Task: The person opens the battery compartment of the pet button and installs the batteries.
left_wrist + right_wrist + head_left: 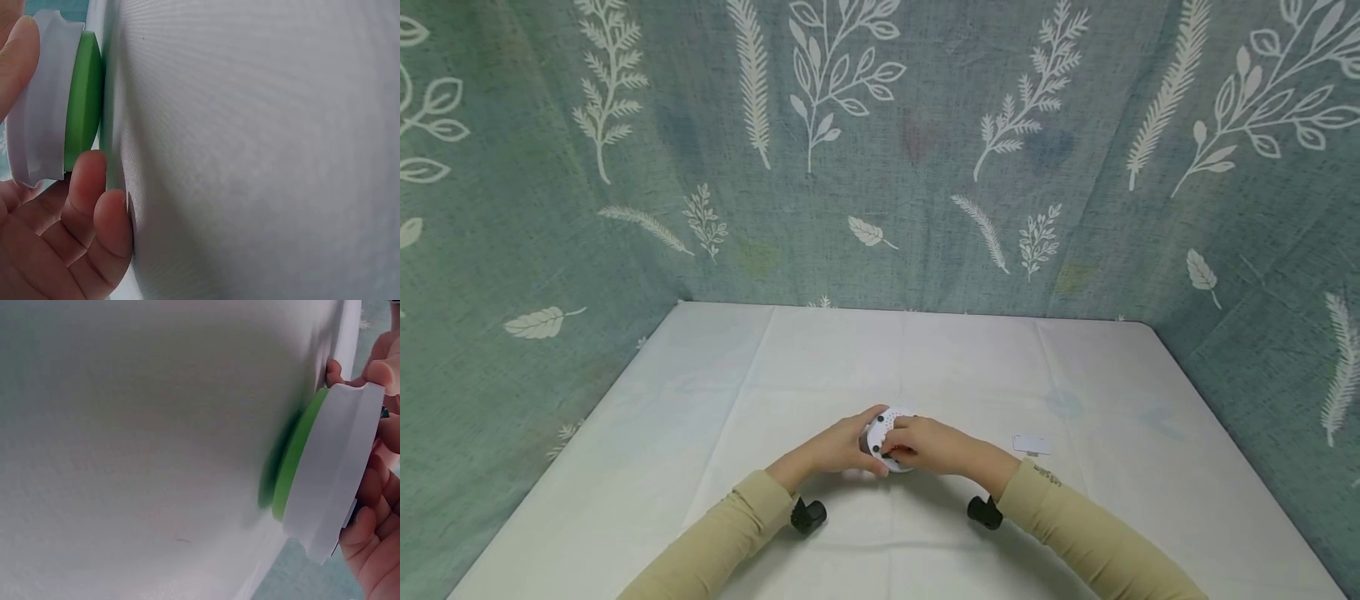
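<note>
A round white device [886,419] with a green base [84,103] and dark spots and red marks on its upper face is between both hands, low over the white cloth. My left hand [842,442] grips its left rim, thumb on the near side and fingers on the far side. Bent fingers of my right hand [934,446] work at the face, where a small dark part shows by the fingertips in the right wrist view. I cannot tell what that part is. The device's white side wall [331,462] tilts in that view, its green underside close to the cloth.
A small white card-like piece [1032,443] lies on the cloth-covered table [820,358] right of my right hand. Black wrist cameras [808,517] hang under both forearms. A green leaf-patterned curtain [880,208] stands behind the table and along its sides.
</note>
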Tool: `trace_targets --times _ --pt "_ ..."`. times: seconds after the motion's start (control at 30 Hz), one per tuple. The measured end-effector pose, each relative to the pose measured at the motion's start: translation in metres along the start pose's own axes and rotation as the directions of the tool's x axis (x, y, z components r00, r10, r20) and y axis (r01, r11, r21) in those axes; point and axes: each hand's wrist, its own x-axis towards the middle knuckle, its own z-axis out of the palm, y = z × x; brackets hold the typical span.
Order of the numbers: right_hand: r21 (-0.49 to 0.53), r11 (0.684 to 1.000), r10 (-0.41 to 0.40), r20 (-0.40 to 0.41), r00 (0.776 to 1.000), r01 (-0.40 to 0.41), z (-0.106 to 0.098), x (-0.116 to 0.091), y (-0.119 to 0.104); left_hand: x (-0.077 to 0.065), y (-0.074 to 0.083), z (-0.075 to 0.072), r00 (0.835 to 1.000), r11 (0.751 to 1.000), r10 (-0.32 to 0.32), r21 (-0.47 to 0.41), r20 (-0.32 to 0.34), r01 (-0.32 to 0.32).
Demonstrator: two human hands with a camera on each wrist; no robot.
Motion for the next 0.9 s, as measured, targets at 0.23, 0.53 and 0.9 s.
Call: trace_targets --times 0.23,0.53,0.9 --pt "-0.072 0.997 -0.036 -0.099 0.994 0.029 0.006 0.000 0.001 0.000 0.000 0.000 1.000 1.000 -0.010 0.024 -0.020 0.011" --pt "-0.078 0.966 0.200 -0.370 0.907 -0.245 0.019 -0.007 0.006 -0.002 -0.002 -0.002 0.995 0.996 -0.088 0.019 -0.046 0.089" --pt "0.363 0.741 0.637 -0.114 0.763 -0.565 0.018 -0.002 0.007 0.000 0.004 0.000 0.989 0.988 -0.142 -0.056 -0.030 0.141"
